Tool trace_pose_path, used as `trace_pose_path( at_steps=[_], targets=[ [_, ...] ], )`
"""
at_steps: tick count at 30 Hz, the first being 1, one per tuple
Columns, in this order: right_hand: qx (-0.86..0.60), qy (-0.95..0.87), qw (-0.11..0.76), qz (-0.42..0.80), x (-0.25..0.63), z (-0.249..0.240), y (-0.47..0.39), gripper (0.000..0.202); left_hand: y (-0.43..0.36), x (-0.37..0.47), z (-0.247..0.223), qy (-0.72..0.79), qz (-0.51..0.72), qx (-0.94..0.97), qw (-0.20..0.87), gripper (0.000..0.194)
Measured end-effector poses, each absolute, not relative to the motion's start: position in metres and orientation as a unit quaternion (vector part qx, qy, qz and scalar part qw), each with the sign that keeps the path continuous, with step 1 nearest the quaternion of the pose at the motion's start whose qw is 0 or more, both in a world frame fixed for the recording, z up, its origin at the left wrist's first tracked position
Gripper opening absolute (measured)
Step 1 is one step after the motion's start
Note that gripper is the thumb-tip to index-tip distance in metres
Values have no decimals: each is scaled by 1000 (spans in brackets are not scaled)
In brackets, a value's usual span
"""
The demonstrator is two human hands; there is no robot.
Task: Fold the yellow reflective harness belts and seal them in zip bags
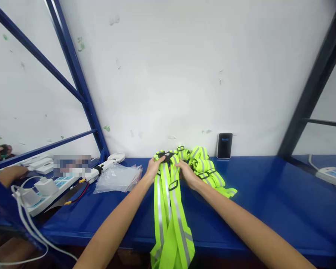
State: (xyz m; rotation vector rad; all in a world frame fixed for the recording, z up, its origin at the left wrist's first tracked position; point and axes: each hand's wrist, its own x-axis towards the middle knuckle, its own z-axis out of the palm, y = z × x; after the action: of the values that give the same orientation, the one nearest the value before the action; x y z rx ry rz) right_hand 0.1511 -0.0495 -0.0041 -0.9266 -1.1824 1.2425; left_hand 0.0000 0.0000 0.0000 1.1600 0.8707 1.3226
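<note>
Blue metal bench (263, 198): bundled neon-yellow reflective straps (210, 180) near back edge; left hand (153, 168), right hand (187, 173), closed, grip matching unbundled straps (158, 209) over front edge.

Yellow-green straps (173, 231) in both hands' fingers (160, 160)

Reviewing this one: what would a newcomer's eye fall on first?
First, the bright yellow-green reflective straps at centre, held by the left hand and right hand and trailing toward the picture's bottom. Next, bundled straps on the blue table, then the dark device with lit digits, upright by the wall.
</note>
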Motion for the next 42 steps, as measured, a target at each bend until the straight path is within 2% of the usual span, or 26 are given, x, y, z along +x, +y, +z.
trace_pose_path(
  at_steps=[4,8,12,16,20,23,27,29,33,35,42],
  targets=[
    [-411,-483,597,491,145,-36,-47,37,-2,4,-30,347,556,508,558,47],
    [-376,-488,600,509,149,-44,-52,33,-11,-1,-34,278,577,557,528,54],
    [-355,-480,597,535,153,-42,-54,29,-16,-1,-30,278,588,572,499,54],
    [-340,-477,607,537,152,-41,-55,38,-22,1,-26,280,593,579,483,55],
    [-353,-457,620,531,150,-40,-56,34,-29,3,-27,265,600,595,464,43],
    [-380,-404,627,548,151,-36,-58,29,-30,6,-27,241,591,573,514,37],
    [-395,-342,640,563,153,-29,-60,25,-23,12,-29,253,549,500,620,46],
    [-397,-333,649,558,153,-26,-62,21,-18,12,-32,291,547,493,611,45],
    [-395,-333,660,546,155,-24,-63,17,-13,11,-36,354,547,521,551,23],
    [-391,-344,659,542,157,-25,-63,18,-13,10,-35,360,530,527,558,20],
    [-418,-461,648,440,166,-35,-56,27,-15,3,-23,310,548,446,636,36]
  ],
)
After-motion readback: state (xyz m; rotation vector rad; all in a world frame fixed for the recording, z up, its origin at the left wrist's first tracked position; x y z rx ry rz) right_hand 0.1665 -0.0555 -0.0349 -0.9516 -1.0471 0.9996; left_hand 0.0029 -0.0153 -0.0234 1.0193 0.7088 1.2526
